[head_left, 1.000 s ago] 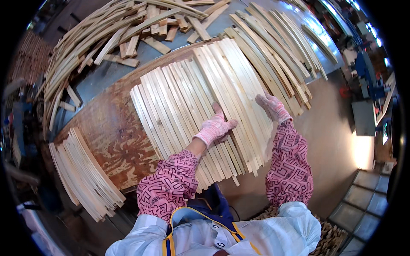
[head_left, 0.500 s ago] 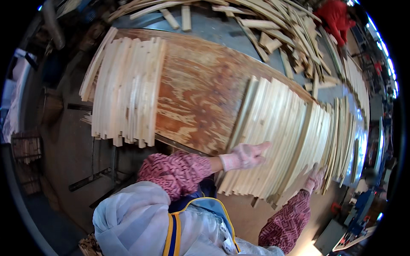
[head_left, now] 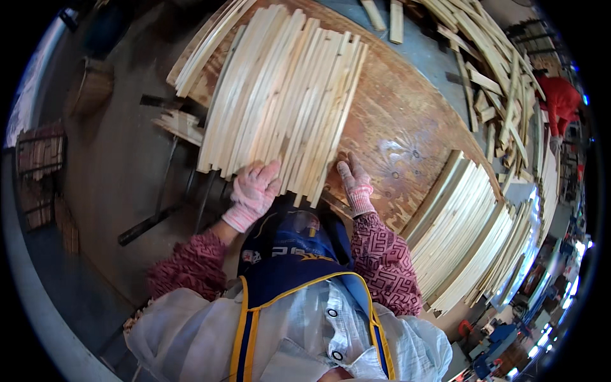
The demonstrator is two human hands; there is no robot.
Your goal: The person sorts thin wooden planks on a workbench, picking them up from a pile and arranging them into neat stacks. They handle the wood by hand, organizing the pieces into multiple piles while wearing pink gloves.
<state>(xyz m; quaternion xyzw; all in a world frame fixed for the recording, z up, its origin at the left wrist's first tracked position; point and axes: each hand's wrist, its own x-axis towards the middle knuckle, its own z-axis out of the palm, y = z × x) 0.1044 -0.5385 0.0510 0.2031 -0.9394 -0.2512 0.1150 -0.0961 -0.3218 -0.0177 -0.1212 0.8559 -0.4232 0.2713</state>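
A row of pale wooden strips [head_left: 280, 95] lies side by side on a worn plywood board [head_left: 407, 121] in front of me. My left hand [head_left: 253, 194], in a pink and white knit glove, rests against the near ends of these strips, its fingers slightly bent and apart. Just right of the row's right edge is my right hand [head_left: 356, 183], gloved alike, with fingers extended over the board and nothing visible in them. Whether its fingertips touch the outermost strip I cannot tell.
A second group of strips [head_left: 455, 223] covers the board's right end. Beyond the board is a heap of loose wood pieces [head_left: 503, 89]. Some strips [head_left: 213, 44] lie at the far left edge. A person in red [head_left: 560, 102] bends over at the far right.
Both my hands have moved left, from the right-hand group of strips to the left-hand row. The view has turned left, too.
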